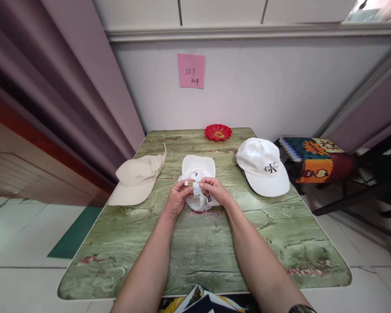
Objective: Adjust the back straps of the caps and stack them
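Green wood-grain table [195, 256] against a white wall. Left hand [177, 198] and right hand [215, 189] both pinch the rear strap of the white cap [198, 167] at table centre. Risk: strap slipping from the fingertips, since the grip is light.

I have a single view, from the camera on the person's head, looking forward and steeply down over the green worktop [202, 243], with the wall and its pink note [191, 71] across the upper frame. It sits close: both forearms enter from the bottom edge and the hands meet near the frame's centre. The wide lens takes in floor at lower left and right.
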`<state>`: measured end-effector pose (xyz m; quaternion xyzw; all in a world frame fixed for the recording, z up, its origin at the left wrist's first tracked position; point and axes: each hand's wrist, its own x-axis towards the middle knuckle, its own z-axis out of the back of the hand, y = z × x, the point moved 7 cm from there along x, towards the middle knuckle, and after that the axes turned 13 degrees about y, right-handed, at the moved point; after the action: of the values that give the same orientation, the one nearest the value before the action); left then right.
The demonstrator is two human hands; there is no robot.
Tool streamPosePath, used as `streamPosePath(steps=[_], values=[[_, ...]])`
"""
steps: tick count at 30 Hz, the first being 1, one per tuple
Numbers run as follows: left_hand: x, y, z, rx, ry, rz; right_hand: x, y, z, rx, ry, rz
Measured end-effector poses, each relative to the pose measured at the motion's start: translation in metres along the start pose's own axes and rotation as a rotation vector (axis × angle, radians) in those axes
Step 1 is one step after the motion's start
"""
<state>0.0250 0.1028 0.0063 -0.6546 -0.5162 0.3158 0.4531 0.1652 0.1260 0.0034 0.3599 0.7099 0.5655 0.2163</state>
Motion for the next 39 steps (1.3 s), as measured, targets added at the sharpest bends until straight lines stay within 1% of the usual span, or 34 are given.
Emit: streamPosePath(steps=[6, 19, 24, 28, 30, 33, 35, 37, 39], values=[[0.000, 0.001, -0.002, 0.038, 0.000, 0.013, 0.000, 0.000, -0.002, 0.004, -0.039, -0.006], [0.001, 0.009, 0.003, 0.142, 0.026, 0.020, -0.001, 0.003, -0.004, -0.039, -0.019, -0.001], [0.001, 0.005, -0.001, 0.106, 0.030, -0.001, -0.002, 0.004, -0.005, -0.033, -0.022, 0.001], [0.001, 0.003, 0.002, 0.018, -0.026, -0.001, -0.004, 0.004, 0.000, 0.056, -0.039, -0.037], [0.001, 0.003, 0.003, -0.009, -0.052, -0.003, -0.007, 0.003, 0.001, 0.101, 0.010, -0.076], [0.000, 0.003, 0.005, -0.027, -0.067, 0.002, -0.012, 0.002, -0.001, 0.099, 0.165, -0.126], [0.000, 0.004, 0.005, -0.028, -0.063, 0.006, -0.016, 0.001, 0.000, 0.076, 0.238, -0.139], [0.000, 0.003, 0.005, -0.012, -0.052, 0.005, -0.017, 0.001, 0.006, 0.039, 0.237, -0.132], [0.000, 0.003, 0.005, 0.018, -0.045, -0.001, -0.016, 0.003, 0.014, -0.021, 0.173, -0.099]])
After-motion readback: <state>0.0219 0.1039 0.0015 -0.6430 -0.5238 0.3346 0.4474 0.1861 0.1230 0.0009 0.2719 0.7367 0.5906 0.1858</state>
